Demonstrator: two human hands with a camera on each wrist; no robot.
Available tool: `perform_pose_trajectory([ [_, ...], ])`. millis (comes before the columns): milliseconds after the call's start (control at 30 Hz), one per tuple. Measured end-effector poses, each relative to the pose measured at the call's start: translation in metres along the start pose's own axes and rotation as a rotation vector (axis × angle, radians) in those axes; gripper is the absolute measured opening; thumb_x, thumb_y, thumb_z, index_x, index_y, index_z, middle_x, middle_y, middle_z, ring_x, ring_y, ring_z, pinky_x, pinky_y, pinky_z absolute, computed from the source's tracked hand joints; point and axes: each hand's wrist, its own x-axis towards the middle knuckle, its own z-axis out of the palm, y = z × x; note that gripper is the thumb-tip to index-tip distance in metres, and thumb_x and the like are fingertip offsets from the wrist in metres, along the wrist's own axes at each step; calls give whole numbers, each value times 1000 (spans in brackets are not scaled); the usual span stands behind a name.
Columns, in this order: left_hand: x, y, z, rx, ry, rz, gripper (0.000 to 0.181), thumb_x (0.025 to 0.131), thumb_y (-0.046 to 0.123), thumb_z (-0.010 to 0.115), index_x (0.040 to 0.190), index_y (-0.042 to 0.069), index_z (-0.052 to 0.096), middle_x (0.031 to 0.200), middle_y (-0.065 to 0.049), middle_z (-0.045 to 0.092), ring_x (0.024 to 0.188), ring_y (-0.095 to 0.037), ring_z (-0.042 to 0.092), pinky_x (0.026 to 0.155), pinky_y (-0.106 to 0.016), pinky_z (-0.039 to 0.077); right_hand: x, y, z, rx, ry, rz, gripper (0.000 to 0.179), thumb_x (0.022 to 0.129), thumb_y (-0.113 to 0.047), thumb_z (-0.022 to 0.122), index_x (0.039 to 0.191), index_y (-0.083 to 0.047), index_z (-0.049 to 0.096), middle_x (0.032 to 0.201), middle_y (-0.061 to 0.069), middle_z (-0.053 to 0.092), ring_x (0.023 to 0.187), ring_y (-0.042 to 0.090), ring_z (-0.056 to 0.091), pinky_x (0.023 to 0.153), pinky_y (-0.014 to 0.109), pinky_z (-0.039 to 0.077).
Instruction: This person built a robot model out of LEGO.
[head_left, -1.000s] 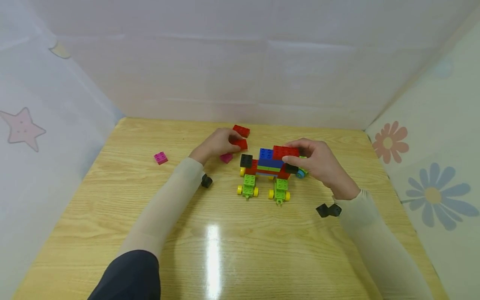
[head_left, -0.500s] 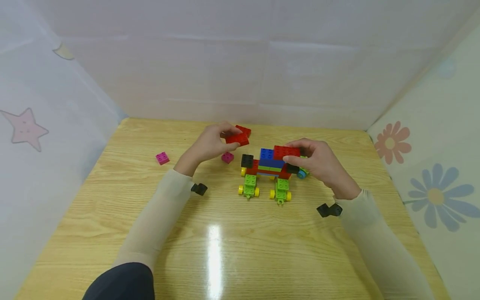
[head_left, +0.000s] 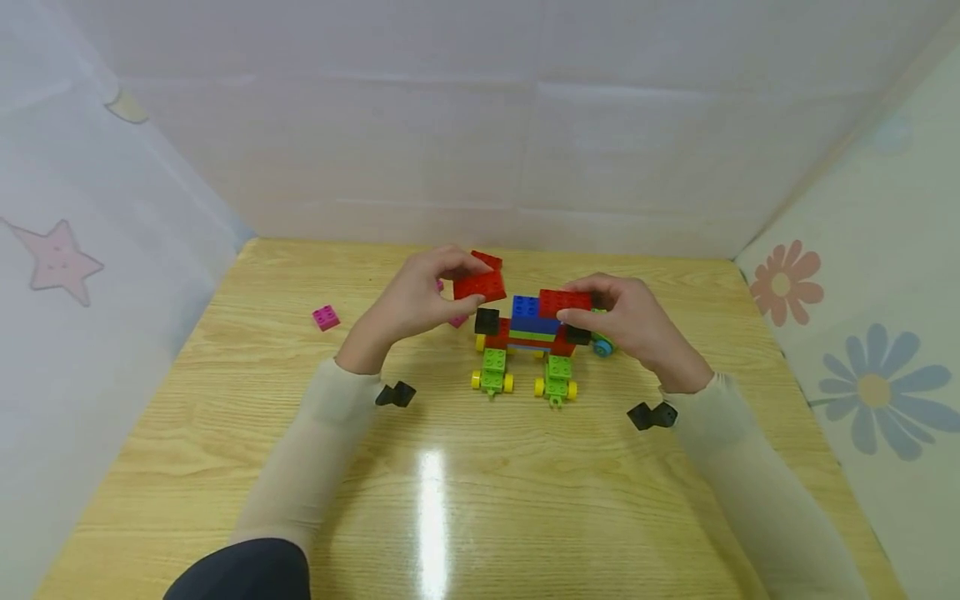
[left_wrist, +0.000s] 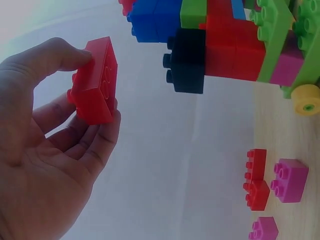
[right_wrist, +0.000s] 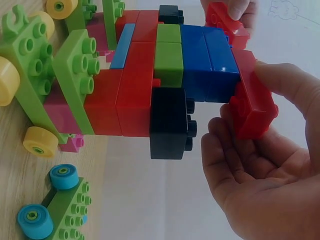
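Pale sheeting (head_left: 375, 158) rises behind a wood-grain table (head_left: 247, 400), with a blue flower (head_left: 873, 390) printed on the right-hand wall. On the table stands a built brick model (head_left: 533, 337) on green bases with yellow wheels, with black bricks at both ends and blue bricks (head_left: 524, 310) on top. The left hand (head_left: 405, 300) pinches a loose red brick (head_left: 480, 287) between thumb and fingers, in the air just beside the model and apart from it. The right hand (head_left: 633, 321) is clamped, thumb opposite fingers, on another red brick (head_left: 562, 302) at the top of the model, against the blue bricks; whether it is fully seated I cannot tell. Near the model's right end lies a green base with blue wheels (right_wrist: 67, 212). One pink brick (head_left: 326, 317) lies well apart at left; more pink and red pieces lie behind the left hand.
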Motion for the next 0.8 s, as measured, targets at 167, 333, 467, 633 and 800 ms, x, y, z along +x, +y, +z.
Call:
perform_pose_trajectory([
  [167,-4,7,-2,-2,-1,14,35,101,18,83,135,15,78,127,-2,75,114,-23,69,97,-45,57,6,-2,4,-5,-12,5,51,101,-43,85,144,-17,75,151,6,70,133,32,67,118,57,53],
  [333,-6,10,-4,-3,-1,15,33,101,20,83,134,15,79,126,-3,76,113,-23,69,98,-46,56,12,-6,9,-13,-31,-11,49,102,-42,85,144,-18,75,150,6,71,134,32,67,121,59,51],
  [467,-7,11,-4,5,-6,32,33,100,19,84,132,15,79,125,-1,76,112,-22,69,98,-45,57,17,-9,13,-4,-47,-36,47,102,-39,85,142,-17,76,145,6,73,131,31,69,119,58,53],
  [633,-8,12,-4,28,-32,26,34,99,21,85,133,16,79,121,-1,76,108,-22,66,97,-44,56,20,-13,17,4,-66,-53,46,103,-37,84,143,-17,75,142,6,74,126,29,70,115,55,54],
  [800,-8,15,-4,43,-54,16,36,99,19,83,135,17,79,118,0,74,106,-22,63,96,-42,54,22,-16,20,7,-77,-64,45,103,-35,84,143,-17,75,139,6,75,125,28,71,114,55,55],
])
